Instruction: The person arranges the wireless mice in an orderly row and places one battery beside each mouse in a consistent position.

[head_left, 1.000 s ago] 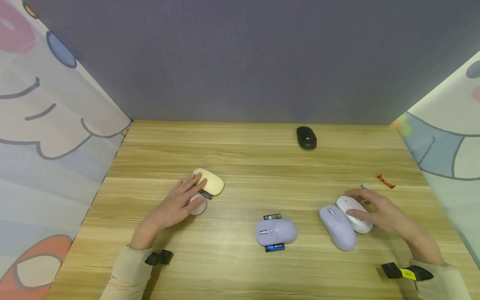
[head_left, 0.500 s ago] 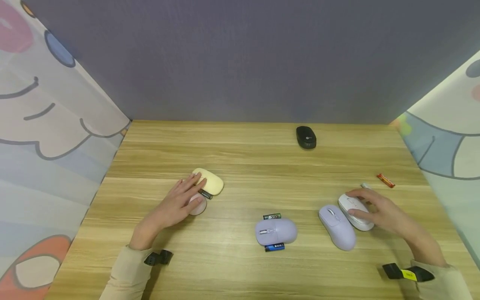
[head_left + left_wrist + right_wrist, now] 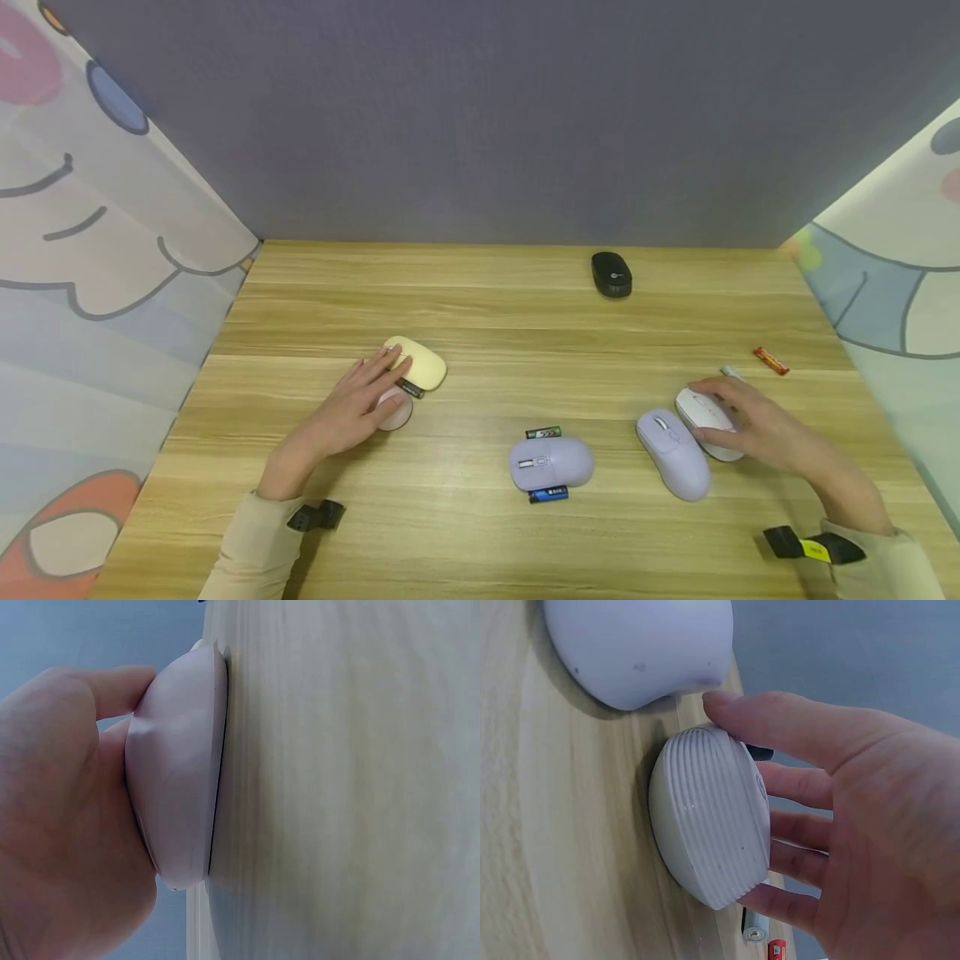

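My left hand (image 3: 345,408) rests over a pale pink mouse (image 3: 176,765), fingers stretched toward a yellow mouse (image 3: 423,367). A black battery (image 3: 411,388) lies between these two mice. The left thumb touches the pink mouse, whose rear shows in the left wrist view; its front is hidden. On the right, my right hand (image 3: 768,425) holds a white mouse (image 3: 705,417) with ribbed sides (image 3: 705,817), thumb on the near side and fingers across the far side. Just left of it is a lilac mouse (image 3: 678,458). A silver battery (image 3: 756,926) is partly hidden behind the right hand.
Mid-table, a second lilac mouse (image 3: 551,463) lies between a green battery (image 3: 543,432) and a blue battery (image 3: 548,495). A black mouse (image 3: 612,275) sits near the back edge. At the far right is a red battery (image 3: 771,361). A grey panel (image 3: 480,125) rises behind the table.
The white mouse has shifted slightly right and toward the back, opening a narrow gap from the lilac mouse. My right thumb and fingers have closed in on it. The left hand has stayed still.
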`<state>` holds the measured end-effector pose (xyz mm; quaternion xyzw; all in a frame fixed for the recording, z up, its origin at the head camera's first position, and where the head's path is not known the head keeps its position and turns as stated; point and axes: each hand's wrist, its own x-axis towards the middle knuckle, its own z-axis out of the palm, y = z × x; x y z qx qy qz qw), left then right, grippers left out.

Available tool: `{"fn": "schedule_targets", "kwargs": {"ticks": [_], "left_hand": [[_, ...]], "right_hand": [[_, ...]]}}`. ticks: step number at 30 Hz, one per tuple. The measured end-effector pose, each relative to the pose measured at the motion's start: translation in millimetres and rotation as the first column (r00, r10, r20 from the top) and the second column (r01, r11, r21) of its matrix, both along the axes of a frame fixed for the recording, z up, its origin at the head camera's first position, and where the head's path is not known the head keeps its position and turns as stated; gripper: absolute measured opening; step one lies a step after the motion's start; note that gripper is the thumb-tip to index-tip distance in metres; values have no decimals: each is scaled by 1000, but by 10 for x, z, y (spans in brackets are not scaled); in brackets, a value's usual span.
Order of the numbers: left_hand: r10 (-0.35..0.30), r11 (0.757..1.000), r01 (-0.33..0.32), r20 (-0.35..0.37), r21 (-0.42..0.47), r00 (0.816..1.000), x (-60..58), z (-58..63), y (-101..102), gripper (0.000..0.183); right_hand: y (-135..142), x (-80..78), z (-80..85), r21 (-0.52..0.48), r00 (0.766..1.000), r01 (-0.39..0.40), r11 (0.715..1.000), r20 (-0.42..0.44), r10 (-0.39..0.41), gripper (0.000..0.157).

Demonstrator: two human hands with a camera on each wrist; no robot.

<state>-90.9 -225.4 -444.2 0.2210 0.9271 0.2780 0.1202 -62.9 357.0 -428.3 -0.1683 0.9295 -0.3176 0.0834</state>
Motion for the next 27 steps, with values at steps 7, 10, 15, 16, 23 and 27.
{"fn": "schedule_targets", "kwargs": {"ticks": [7, 10, 15, 16, 23, 27], "left_hand": [[0, 1000, 0, -3, 1, 1000, 8, -6, -1, 58], [0, 1000, 0, -12, 0, 1000, 11, -8, -1, 58], [2, 1000, -2, -11, -6, 1000, 6, -8, -2, 58], [1, 1000, -1, -10, -7, 1000, 5, -8, -2, 58], [-5, 1000, 5, -29, -4, 1000, 6, 2, 0, 57], [-4, 1000, 4, -30, -4, 1000, 5, 18, 3, 57]], "right_hand": [[-13, -9, 16, 7, 1000, 6, 1000, 5, -6, 54], [-18, -9, 19, 10, 1000, 10, 1000, 6, -10, 54], [-21, -14, 15, 9, 1000, 8, 1000, 4, -8, 55], [-21, -15, 14, 11, 1000, 6, 1000, 3, -6, 55], [-24, -29, -27, 136, 988, -21, 991, -150, 42, 56], [-38, -38, -40, 169, 974, -31, 985, -217, 68, 56]]}}
